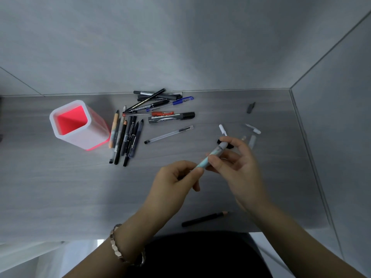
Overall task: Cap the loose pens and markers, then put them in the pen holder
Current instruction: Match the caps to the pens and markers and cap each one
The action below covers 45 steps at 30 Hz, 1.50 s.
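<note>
Both hands hold one light blue pen (213,156) above the middle of the grey desk (60,187). My left hand (174,182) pinches its lower end. My right hand (236,165) grips the upper part, fingers curled round the whitish cap end. A white holder with a pink inside (78,122) stands at the left. Right of it lies a pile of pens and markers (148,111). A clear pen (168,134) lies apart from the pile. Loose caps (253,129) lie beyond my right hand, and a dark cap (250,107) farther back.
A black pencil (204,218) lies near the desk's front edge, between my forearms. Grey walls close the desk at the back and on the right. A bracelet is on my left wrist.
</note>
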Each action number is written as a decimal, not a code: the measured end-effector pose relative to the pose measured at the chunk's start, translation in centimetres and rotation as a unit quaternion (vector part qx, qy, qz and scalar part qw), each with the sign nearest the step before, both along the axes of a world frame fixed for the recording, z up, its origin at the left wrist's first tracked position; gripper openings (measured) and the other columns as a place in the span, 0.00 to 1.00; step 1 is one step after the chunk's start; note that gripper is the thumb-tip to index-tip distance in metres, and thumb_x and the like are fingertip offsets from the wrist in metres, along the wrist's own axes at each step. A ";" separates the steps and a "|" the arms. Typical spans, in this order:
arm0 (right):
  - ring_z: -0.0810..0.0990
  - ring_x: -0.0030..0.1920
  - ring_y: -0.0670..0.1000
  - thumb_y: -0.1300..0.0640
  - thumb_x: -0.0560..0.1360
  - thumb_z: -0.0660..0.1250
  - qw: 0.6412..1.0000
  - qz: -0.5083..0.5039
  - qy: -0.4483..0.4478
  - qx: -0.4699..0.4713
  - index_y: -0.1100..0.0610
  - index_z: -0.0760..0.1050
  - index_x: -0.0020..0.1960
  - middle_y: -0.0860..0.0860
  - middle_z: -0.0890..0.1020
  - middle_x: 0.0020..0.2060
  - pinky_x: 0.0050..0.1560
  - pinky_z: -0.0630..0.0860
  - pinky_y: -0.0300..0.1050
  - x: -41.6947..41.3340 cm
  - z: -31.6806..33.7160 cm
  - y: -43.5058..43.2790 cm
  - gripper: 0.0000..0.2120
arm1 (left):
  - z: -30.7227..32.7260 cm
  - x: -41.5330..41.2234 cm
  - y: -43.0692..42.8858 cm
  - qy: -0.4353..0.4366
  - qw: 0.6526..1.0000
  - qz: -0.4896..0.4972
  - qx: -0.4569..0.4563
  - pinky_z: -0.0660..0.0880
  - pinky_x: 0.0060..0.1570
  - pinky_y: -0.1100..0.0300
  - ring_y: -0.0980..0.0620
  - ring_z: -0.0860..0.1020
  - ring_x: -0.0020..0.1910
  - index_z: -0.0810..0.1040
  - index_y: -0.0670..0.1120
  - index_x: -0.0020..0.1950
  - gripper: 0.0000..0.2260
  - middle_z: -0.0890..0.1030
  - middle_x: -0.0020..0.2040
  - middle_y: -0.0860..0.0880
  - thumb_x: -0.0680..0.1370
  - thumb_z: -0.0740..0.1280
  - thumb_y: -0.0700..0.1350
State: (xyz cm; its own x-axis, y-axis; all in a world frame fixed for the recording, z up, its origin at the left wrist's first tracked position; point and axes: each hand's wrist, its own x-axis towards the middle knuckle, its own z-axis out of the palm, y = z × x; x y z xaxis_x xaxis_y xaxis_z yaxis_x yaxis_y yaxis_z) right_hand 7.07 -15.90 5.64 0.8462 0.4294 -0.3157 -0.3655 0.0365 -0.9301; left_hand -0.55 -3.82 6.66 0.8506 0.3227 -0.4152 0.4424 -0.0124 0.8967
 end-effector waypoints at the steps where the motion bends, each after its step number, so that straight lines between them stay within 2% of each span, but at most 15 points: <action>1: 0.84 0.42 0.48 0.67 0.68 0.67 1.000 0.010 -0.004 -0.001 0.50 0.72 0.51 0.51 0.85 0.35 0.44 0.81 0.42 0.0 0.0 0.0 0.17 | 0.0 -0.1 0.0 0.016 0.998 0.015 -0.063 0.60 0.20 0.70 0.60 0.63 0.19 0.80 0.43 0.43 0.07 0.74 0.24 0.53 0.76 0.63 0.41; 5: 0.84 0.40 0.47 0.68 0.68 0.67 0.999 0.048 0.004 -0.013 0.48 0.72 0.49 0.48 0.85 0.34 0.43 0.81 0.41 0.3 -0.6 -0.2 0.17 | 0.1 -0.2 0.3 0.094 0.970 0.027 -0.221 0.54 0.18 0.70 0.59 0.59 0.17 0.79 0.42 0.43 0.08 0.71 0.23 0.51 0.77 0.62 0.42; 9: 0.83 0.34 0.46 0.70 0.68 0.68 0.992 0.106 0.005 -0.068 0.53 0.73 0.45 0.49 0.83 0.29 0.38 0.82 0.41 2.7 -1.0 -1.2 0.13 | -0.5 1.0 0.1 0.121 0.984 -0.025 -0.124 0.58 0.18 0.69 0.59 0.62 0.18 0.80 0.48 0.45 0.07 0.72 0.24 0.52 0.77 0.62 0.44; 12: 0.83 0.32 0.44 0.71 0.68 0.68 0.987 0.121 -0.007 -0.105 0.56 0.73 0.44 0.53 0.81 0.33 0.36 0.81 0.37 4.0 -0.8 -2.2 0.11 | -1.1 2.0 -0.5 0.097 0.993 -0.053 -0.047 0.63 0.19 0.71 0.61 0.66 0.18 0.78 0.54 0.42 0.06 0.73 0.24 0.52 0.76 0.63 0.47; 16: 0.81 0.30 0.43 0.66 0.70 0.68 0.974 0.146 -0.022 -0.173 0.57 0.75 0.49 0.50 0.82 0.34 0.34 0.78 0.31 4.4 -0.9 -4.0 0.10 | -2.5 2.3 -1.4 0.077 0.995 -0.061 0.010 0.63 0.21 0.71 0.60 0.66 0.19 0.77 0.55 0.38 0.07 0.73 0.23 0.52 0.76 0.64 0.48; 19: 0.76 0.29 0.47 0.61 0.70 0.69 0.924 0.167 -0.022 -0.342 0.55 0.72 0.49 0.57 0.79 0.35 0.30 0.74 0.33 4.1 -2.4 -6.1 0.10 | -3.3 1.8 -1.4 0.092 0.994 -0.056 0.024 0.64 0.21 0.68 0.59 0.65 0.19 0.79 0.51 0.40 0.07 0.73 0.22 0.53 0.76 0.64 0.49; 21: 0.75 0.30 0.49 0.59 0.70 0.70 0.886 0.199 -0.004 -0.418 0.56 0.71 0.46 0.59 0.78 0.38 0.34 0.76 0.39 3.3 -3.4 -7.3 0.08 | -3.7 1.3 -1.2 0.098 0.994 -0.049 0.025 0.64 0.21 0.65 0.57 0.65 0.20 0.79 0.50 0.41 0.07 0.75 0.21 0.53 0.76 0.64 0.49; 25: 0.76 0.25 0.41 0.59 0.71 0.68 0.929 0.180 0.022 -0.323 0.58 0.73 0.46 0.54 0.78 0.33 0.26 0.71 0.30 1.4 -3.2 -6.3 0.05 | -3.8 0.4 -0.9 0.079 0.997 -0.017 -0.005 0.65 0.20 0.67 0.58 0.67 0.19 0.79 0.45 0.42 0.05 0.77 0.25 0.52 0.76 0.65 0.45; 29: 0.78 0.26 0.41 0.61 0.73 0.64 0.980 0.104 0.078 -0.151 0.55 0.73 0.46 0.47 0.80 0.31 0.27 0.72 0.34 0.3 -1.9 -3.1 0.03 | -3.7 -0.2 -0.8 0.059 0.997 -0.041 -0.001 0.65 0.21 0.69 0.59 0.67 0.19 0.78 0.48 0.39 0.05 0.77 0.24 0.53 0.74 0.67 0.43; 33: 0.77 0.24 0.40 0.60 0.74 0.65 0.982 0.032 0.062 -0.175 0.59 0.73 0.38 0.48 0.80 0.26 0.24 0.72 0.32 2.6 -3.4 -2.2 0.06 | -4.1 -0.4 -0.2 0.075 0.996 -0.044 0.034 0.67 0.22 0.69 0.61 0.68 0.19 0.76 0.50 0.37 0.06 0.78 0.28 0.51 0.74 0.67 0.43; 35: 0.74 0.20 0.39 0.58 0.74 0.64 0.963 -0.001 0.024 -0.268 0.61 0.73 0.38 0.51 0.77 0.25 0.22 0.70 0.29 5.1 -5.0 -3.3 0.08 | -4.3 -0.5 0.4 0.089 0.994 -0.031 0.059 0.68 0.24 0.67 0.61 0.68 0.19 0.76 0.50 0.37 0.06 0.78 0.29 0.51 0.74 0.67 0.44; 38: 0.73 0.21 0.44 0.57 0.74 0.65 0.917 0.060 -0.042 -0.393 0.63 0.74 0.38 0.51 0.74 0.23 0.22 0.68 0.29 8.2 -7.4 -4.9 0.11 | -4.3 -0.4 1.0 0.098 0.992 -0.018 0.072 0.68 0.24 0.67 0.61 0.69 0.19 0.76 0.51 0.37 0.06 0.78 0.30 0.51 0.75 0.66 0.46; 40: 0.74 0.24 0.47 0.55 0.73 0.66 0.894 0.084 -0.084 -0.432 0.63 0.76 0.37 0.48 0.76 0.23 0.31 0.74 0.36 9.6 -8.0 -5.0 0.12 | -4.1 -0.3 1.2 0.096 0.993 -0.010 0.066 0.67 0.23 0.69 0.61 0.69 0.20 0.76 0.52 0.38 0.05 0.79 0.30 0.51 0.75 0.66 0.46; 42: 0.79 0.36 0.55 0.55 0.73 0.66 0.867 0.058 -0.155 -0.470 0.65 0.78 0.45 0.54 0.81 0.34 0.44 0.75 0.47 11.2 -8.1 -4.7 0.12 | -3.9 -0.3 1.2 0.093 0.994 0.002 0.053 0.67 0.23 0.69 0.61 0.69 0.20 0.76 0.51 0.40 0.04 0.79 0.31 0.51 0.75 0.66 0.46; 45: 0.78 0.53 0.63 0.58 0.74 0.64 0.816 0.015 -0.216 -0.536 0.65 0.74 0.55 0.64 0.80 0.52 0.52 0.73 0.51 14.0 -8.4 -4.6 0.13 | -3.3 -0.4 1.1 0.083 0.996 0.015 0.037 0.67 0.23 0.70 0.61 0.69 0.20 0.77 0.50 0.41 0.04 0.79 0.31 0.49 0.76 0.65 0.45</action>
State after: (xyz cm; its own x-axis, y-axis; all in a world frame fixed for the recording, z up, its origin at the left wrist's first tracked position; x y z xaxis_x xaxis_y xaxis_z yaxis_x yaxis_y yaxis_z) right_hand 21.04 -20.51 -2.77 0.9720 0.1252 -0.1987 0.0191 -0.8854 -0.4644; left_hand -0.96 -2.69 3.31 0.7612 0.3818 -0.5242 0.5863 -0.0598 0.8079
